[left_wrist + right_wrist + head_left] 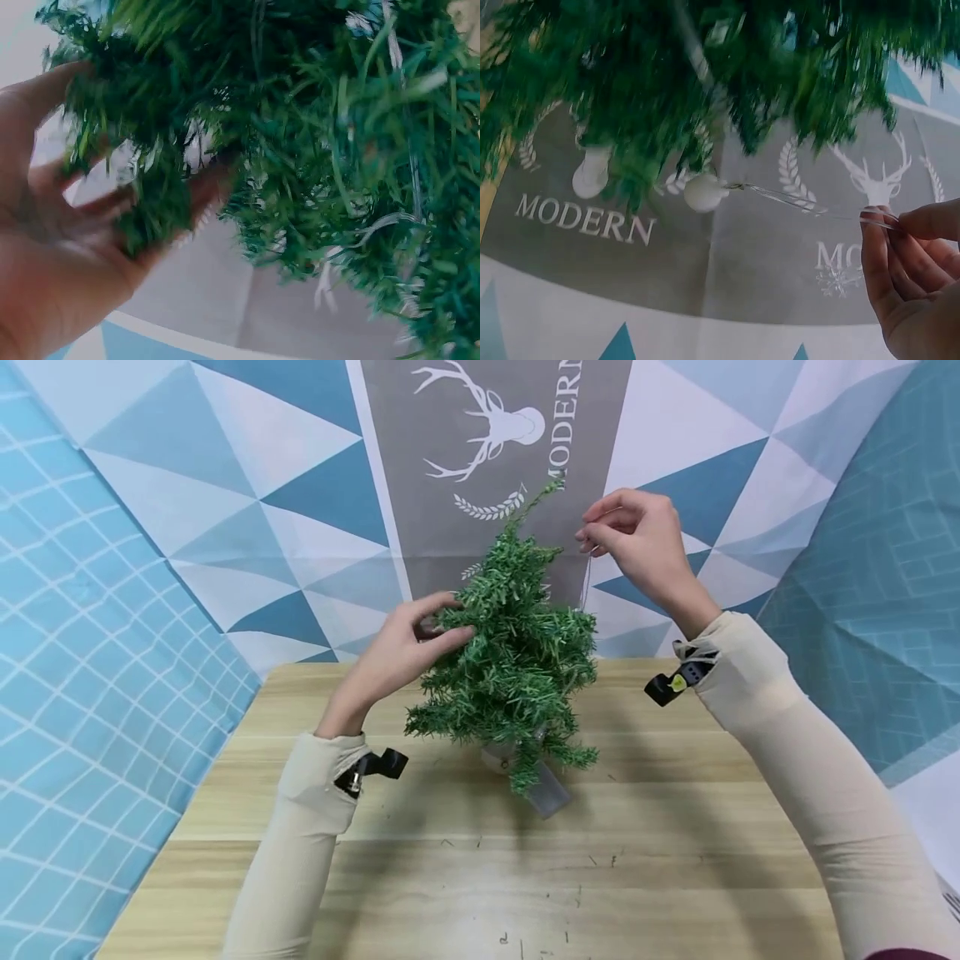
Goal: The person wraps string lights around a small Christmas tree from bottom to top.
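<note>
A small green artificial Christmas tree stands upright on the wooden table in the head view. My left hand reaches into its left side, thumb and fingers around a tuft of branches, and foliage hides some fingertips. In the left wrist view, pale wires run over the needles. Off the upper right of the tree, my right hand pinches a thin clear wire between thumb and fingertips. The wire leads to a small white ball at the branches. A clear snowflake-shaped piece shows below that hand.
The light wooden table carries short dark scraps in front of the tree. A flat grey rectangular piece lies by the tree's pale base. Close behind hangs a patterned cloth, with a blue gridded cloth on the left.
</note>
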Demonstrator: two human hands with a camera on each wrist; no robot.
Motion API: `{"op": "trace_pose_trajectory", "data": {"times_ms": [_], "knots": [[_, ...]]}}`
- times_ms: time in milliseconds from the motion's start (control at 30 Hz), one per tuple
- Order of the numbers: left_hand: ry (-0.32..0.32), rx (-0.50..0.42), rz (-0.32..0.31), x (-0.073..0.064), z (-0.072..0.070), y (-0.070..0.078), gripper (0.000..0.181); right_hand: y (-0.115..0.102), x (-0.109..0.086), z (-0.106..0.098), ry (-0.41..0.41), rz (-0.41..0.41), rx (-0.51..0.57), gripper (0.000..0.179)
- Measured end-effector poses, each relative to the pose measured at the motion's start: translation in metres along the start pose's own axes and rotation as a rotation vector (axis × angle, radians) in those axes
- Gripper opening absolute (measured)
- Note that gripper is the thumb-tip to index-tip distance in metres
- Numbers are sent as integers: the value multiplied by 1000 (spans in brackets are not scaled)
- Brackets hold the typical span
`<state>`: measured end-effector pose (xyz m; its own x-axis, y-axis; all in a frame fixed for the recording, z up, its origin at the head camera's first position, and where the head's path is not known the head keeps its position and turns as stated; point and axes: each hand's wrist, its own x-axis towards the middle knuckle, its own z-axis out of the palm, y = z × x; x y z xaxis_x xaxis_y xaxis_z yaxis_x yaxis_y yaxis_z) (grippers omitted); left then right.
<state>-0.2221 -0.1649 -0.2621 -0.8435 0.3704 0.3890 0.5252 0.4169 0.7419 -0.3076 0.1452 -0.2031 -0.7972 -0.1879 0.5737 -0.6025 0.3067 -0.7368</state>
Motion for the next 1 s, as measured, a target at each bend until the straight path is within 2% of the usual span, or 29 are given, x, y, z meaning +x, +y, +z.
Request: {"op": "trace_pose_trajectory", "data": {"times_ms": [100, 233, 333, 400, 467, 567, 733, 867, 1000], "knots": [[-66, -45, 28, 8, 1, -9, 21, -3, -3, 1, -22, -14, 55, 8], [-145, -169, 66, 13, 0, -21, 17, -11, -9, 0, -37, -45, 92, 9], [-185, -253, 53, 11, -2, -28, 15, -18, -15, -1, -57, -62, 109, 10], [-211, -271, 38, 8, -2, -30, 16, -23, -19, -2, -64, -67, 97, 9], [-237, -279, 40, 5, -2, -30, 19, -28, -24, -4, -53, -58, 73, 9], [-288, -301, 82, 1, 0, -27, 23, -34, -29, -8, 8, 6, -20, 8], [-367, -359, 154, -5, 3, -19, 15, -34, -35, -14, 82, 119, -189, 11], [-409, -376, 135, -4, 8, -12, 30, -28, -38, -16, 56, 150, -212, 17], [-423, -354, 86, -3, 11, -5, 25, -30, -34, -8, -8, 170, -173, 24]]}}
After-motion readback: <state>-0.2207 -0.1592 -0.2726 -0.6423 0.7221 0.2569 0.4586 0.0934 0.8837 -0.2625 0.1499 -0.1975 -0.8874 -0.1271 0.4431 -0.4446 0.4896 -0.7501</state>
